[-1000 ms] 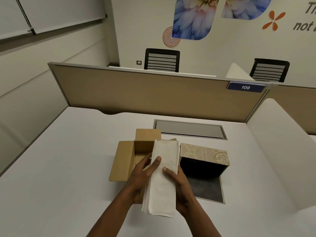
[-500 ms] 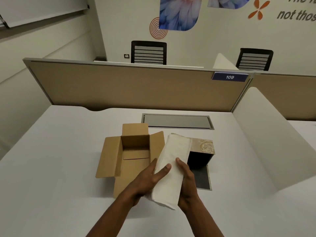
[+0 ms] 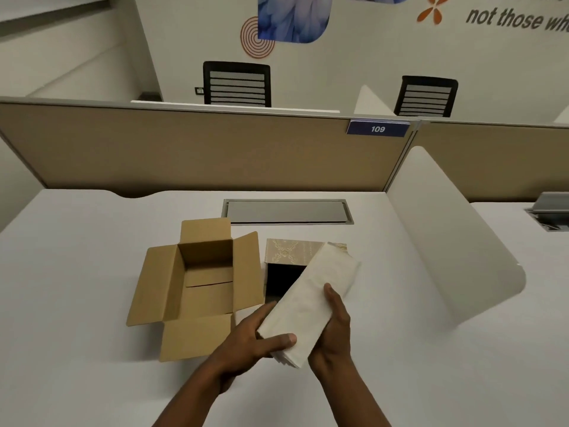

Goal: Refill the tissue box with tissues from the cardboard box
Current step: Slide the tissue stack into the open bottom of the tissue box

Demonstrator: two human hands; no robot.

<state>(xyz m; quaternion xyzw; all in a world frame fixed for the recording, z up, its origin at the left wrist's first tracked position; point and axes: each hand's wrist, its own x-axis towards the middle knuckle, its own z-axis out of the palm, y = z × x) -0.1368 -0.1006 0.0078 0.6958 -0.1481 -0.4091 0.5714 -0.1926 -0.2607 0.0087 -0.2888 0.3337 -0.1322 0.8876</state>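
A thick stack of white tissues (image 3: 311,300) is held between both hands, tilted with its far end up to the right. My left hand (image 3: 257,342) grips its near left corner, thumb on top. My right hand (image 3: 334,331) clasps its right side. The stack hangs over the tissue box (image 3: 289,252), a beige patterned box with a dark open inside, and hides the box's right part. The open cardboard box (image 3: 197,282) lies to the left with its flaps spread, and I see nothing inside it.
Everything sits on a white desk (image 3: 77,288). A grey cable hatch (image 3: 288,211) lies behind the boxes. A tan partition (image 3: 200,149) closes the back and a white curved divider (image 3: 452,241) stands at the right.
The tissue stack has moved right, away from the cardboard box, and tilted over the tissue box. Both hands went with it. The view has shifted, and more of the cardboard box's inside shows.
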